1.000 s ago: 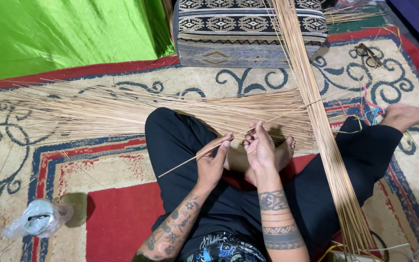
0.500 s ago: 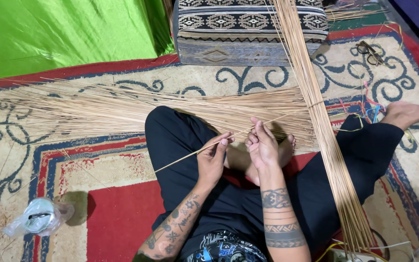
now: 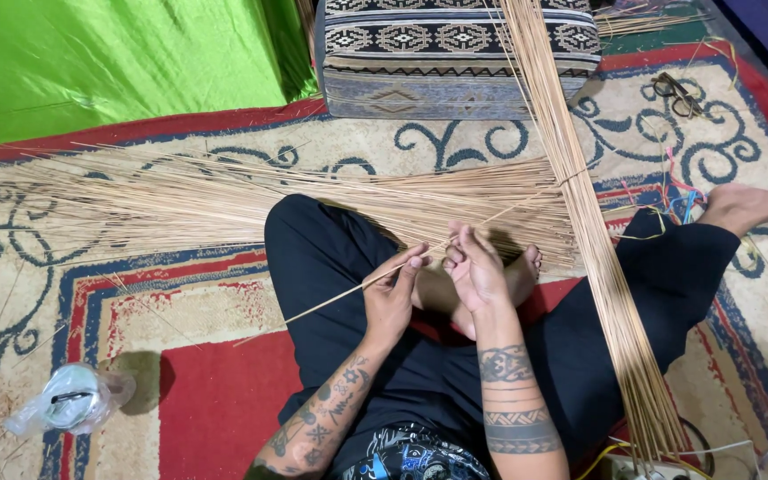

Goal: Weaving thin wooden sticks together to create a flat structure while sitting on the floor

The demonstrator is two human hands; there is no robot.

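I sit cross-legged on a patterned rug. My left hand (image 3: 390,293) pinches a thin tan stick (image 3: 331,302) that slants down to the left across my black trouser leg. My right hand (image 3: 475,267) grips the same stick further up, fingers curled round it, just above my bare foot (image 3: 524,274). A wide fan of the same tan sticks (image 3: 180,200) lies spread on the rug beyond my knees. A long tied bundle of sticks (image 3: 593,240) runs from the top of the view down past my right leg.
A patterned cushion (image 3: 437,53) stands at the top centre, with green cloth (image 3: 117,62) to its left. A plastic bag with a roll inside (image 3: 68,400) lies at bottom left. Spectacles (image 3: 677,96) and coloured cords (image 3: 682,200) lie at the right on the rug (image 3: 215,391).
The stick has slid down to the left through my fingers, its lower end now reaching further across the rug. Both hands stay almost where they were.
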